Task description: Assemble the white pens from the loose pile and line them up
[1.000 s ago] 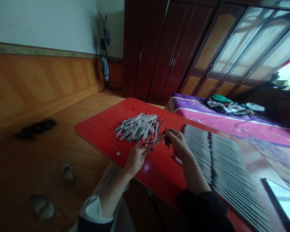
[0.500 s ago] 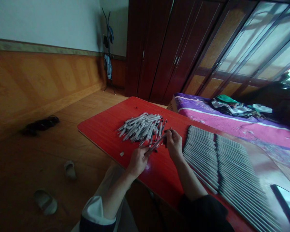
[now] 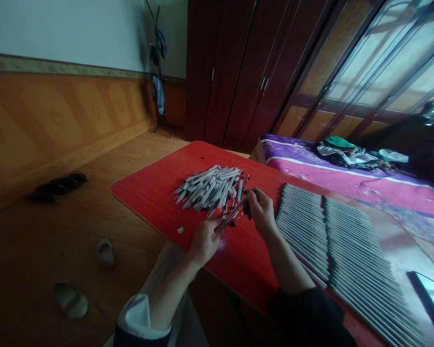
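My left hand (image 3: pixel 207 241) is closed around one end of a thin, dark pen-like stick (image 3: pixel 234 213), or perhaps a few of them; the exact number cannot be made out. At the other end, the fingers of my right hand (image 3: pixel 262 211) pinch together on the stick's tip. Just beyond both hands lies a loose heap of thin white sticks with dark ends (image 3: pixel 213 188), pointing many ways. To the right of my right hand, rows of slim pale sticks with dark tips (image 3: pixel 350 236) lie side by side.
The red table (image 3: pixel 148 185) carries all this, along with a small white scrap (image 3: pixel 180 230). A dark-edged tablet or phone (image 3: pixel 428 299) lies at the right. Behind is a bed (image 3: pixel 292 161) with clothes. Slippers (image 3: pixel 70 300) rest on the floor at left.
My right hand has shifted slightly toward the left hand along the stick. The left hand keeps its hold. The camera view has moved a little.
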`<action>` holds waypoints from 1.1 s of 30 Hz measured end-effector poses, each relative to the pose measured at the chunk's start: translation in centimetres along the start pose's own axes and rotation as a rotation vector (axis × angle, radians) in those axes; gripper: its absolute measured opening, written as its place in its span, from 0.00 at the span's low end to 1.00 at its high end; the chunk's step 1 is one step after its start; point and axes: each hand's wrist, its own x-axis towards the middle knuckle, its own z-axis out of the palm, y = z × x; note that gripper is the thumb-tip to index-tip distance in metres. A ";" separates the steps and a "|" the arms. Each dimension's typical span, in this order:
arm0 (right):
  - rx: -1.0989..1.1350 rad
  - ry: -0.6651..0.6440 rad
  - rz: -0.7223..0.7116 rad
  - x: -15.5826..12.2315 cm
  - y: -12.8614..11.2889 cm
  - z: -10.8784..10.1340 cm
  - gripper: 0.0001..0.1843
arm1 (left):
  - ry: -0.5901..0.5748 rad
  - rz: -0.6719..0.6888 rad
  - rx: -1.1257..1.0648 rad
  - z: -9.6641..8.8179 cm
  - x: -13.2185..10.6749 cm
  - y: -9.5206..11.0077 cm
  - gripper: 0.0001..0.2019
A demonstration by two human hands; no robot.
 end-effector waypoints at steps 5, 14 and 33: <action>0.235 -0.026 0.072 -0.2 -1.0 0.5 0.21 | -0.023 0.018 -0.033 -0.1 0.2 0.0 0.14; 0.148 -0.018 0.044 -0.1 -0.5 0.7 0.21 | -0.045 0.034 -0.113 -0.1 0.2 -0.1 0.14; 0.114 0.204 0.042 -1.1 0.0 3.0 0.22 | -0.005 -0.048 -0.227 -0.7 0.0 -0.1 0.14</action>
